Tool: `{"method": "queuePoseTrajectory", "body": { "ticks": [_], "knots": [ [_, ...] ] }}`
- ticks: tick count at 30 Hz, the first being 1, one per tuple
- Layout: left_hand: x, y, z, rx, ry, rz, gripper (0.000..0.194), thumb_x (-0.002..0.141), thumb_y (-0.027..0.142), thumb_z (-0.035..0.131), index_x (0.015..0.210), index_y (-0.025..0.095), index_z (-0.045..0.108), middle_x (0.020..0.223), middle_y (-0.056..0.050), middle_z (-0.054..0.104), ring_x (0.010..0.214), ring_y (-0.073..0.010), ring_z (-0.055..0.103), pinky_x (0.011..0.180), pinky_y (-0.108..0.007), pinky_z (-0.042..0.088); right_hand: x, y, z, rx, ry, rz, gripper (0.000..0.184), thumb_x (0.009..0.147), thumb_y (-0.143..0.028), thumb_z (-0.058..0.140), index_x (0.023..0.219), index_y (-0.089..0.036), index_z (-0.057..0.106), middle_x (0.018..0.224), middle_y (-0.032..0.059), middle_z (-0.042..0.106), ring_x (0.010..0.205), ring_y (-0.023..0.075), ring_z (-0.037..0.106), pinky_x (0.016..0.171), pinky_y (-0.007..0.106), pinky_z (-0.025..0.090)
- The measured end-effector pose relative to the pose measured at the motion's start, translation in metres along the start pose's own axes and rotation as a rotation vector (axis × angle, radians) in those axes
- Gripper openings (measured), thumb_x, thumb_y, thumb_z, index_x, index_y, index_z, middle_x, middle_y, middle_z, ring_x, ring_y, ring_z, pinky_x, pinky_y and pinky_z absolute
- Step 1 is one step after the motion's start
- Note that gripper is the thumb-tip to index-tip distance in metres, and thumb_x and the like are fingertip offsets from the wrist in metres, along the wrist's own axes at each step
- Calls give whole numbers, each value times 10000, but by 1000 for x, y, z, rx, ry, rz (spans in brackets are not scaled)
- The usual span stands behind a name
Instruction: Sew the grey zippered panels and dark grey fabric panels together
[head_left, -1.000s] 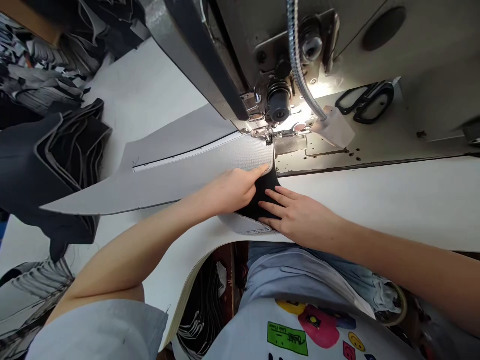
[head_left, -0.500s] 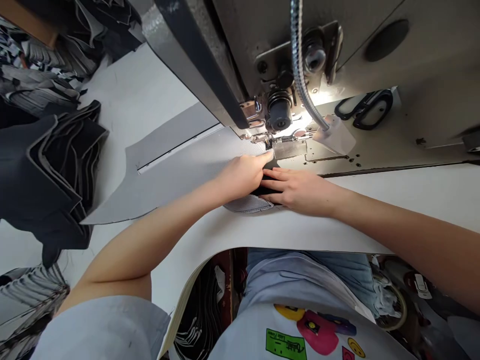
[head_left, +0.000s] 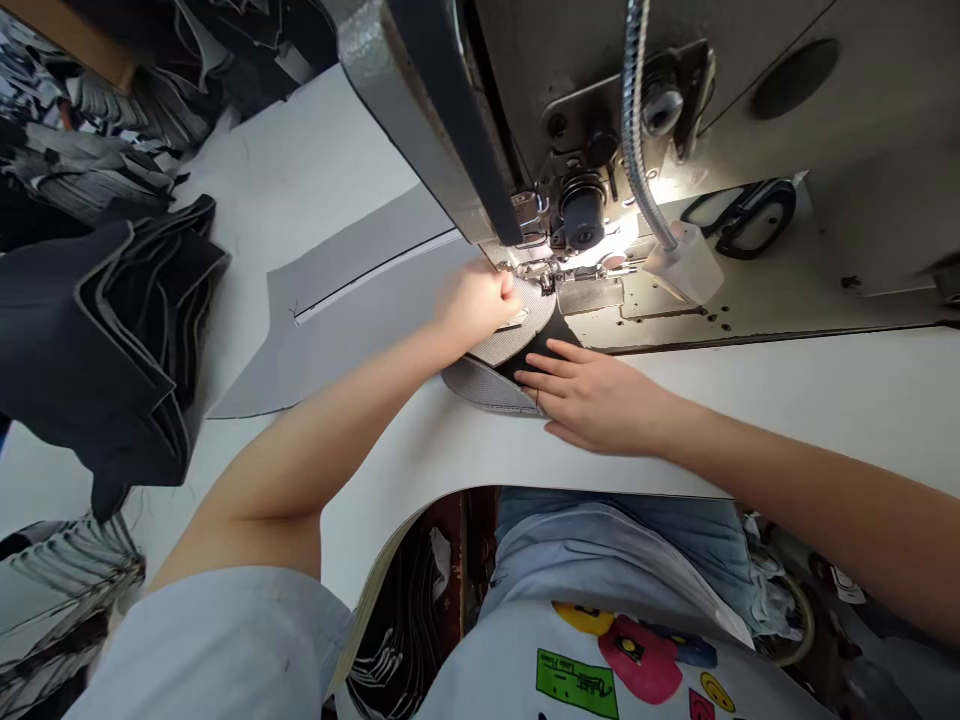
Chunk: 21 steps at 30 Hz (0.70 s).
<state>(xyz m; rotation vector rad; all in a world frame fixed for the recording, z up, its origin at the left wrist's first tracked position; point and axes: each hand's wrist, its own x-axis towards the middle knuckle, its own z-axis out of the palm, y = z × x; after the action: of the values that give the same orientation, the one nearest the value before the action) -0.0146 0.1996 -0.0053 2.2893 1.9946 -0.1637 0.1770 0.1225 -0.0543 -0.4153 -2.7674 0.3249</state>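
Since the earlier frame, the left hand [head_left: 476, 305] has gone from a pointing finger to a curled fist further up beside the presser foot [head_left: 549, 278]; the right hand [head_left: 592, 390] has barely shifted. The hands are apart: the left is blurred, so whether it pinches cloth I cannot tell; the right lies flat, fingers spread, on smooth black fabric [head_left: 559, 330] near the desk's [head_left: 787, 400] front edge. Knuckles this close could be caught if the needle ran, and uneven pressure from the two hands could skew or pucker the layers. Under the left wrist, a rounded, coarse-meshed light piece [head_left: 534, 312] overlaps the black. The matte grey panel [head_left: 337, 350], slit lengthwise, stretches toward the desk's left side, where a thick folded dark stack [head_left: 97, 330] might snag its tapering end.
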Motion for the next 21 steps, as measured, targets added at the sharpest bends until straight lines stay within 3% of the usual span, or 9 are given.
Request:
{"method": "queuePoseTrajectory", "body": {
  "ticks": [3,5,8,10,15,17,21],
  "knots": [
    [-10,-13,-7,175,120,-27,250,883,186,441,928,145,684,876,-107,686,802,-236,617,680,-349,438,8,-17,11,-150,-30,49,445,991,-216,431,1353,-15,591,1432,206,561,1341,320,540,1133,507,420],
    [-23,-18,-16,190,115,131,313,920,189,392,1031,165,684,985,-105,701,947,-255,617,790,-373,462,11,-22,15,-184,-46,56,463,987,-182,395,1378,-3,566,1448,208,542,1352,322,528,1126,498,434],
    [-41,-19,-27,198,-82,500,356,930,210,394,1158,228,667,1118,-78,698,1123,-272,570,960,-423,421,12,-22,17,-174,-41,66,467,985,-176,383,1384,-12,563,1450,198,545,1360,317,520,1135,493,431],
    [-46,-17,-30,227,-227,636,438,909,238,443,1322,259,586,1265,-76,658,1201,-292,533,1004,-448,393,10,-21,16,-163,-29,79,465,986,-176,381,1386,-26,565,1449,190,549,1359,310,523,1138,494,429],
    [-39,-11,-33,320,-345,589,778,804,327,616,1534,241,360,1604,-89,365,1342,-380,410,1077,-495,352,7,-19,19,-78,60,109,449,987,-210,431,1359,-14,587,1426,189,571,1340,304,545,1141,477,434],
    [-36,-10,-33,342,-346,550,756,813,270,603,1533,250,372,1596,-75,387,1285,-360,472,1032,-461,409,8,-19,21,-55,99,134,422,985,-204,445,1330,-35,620,1409,169,593,1325,293,560,1142,462,438],
    [-30,-9,-32,313,-305,504,602,891,142,416,1476,270,469,1528,-21,494,1109,-262,597,911,-368,492,13,-22,25,-104,101,159,405,963,-116,442,1316,-52,632,1395,163,608,1320,280,566,1135,446,442]
  ]
}}
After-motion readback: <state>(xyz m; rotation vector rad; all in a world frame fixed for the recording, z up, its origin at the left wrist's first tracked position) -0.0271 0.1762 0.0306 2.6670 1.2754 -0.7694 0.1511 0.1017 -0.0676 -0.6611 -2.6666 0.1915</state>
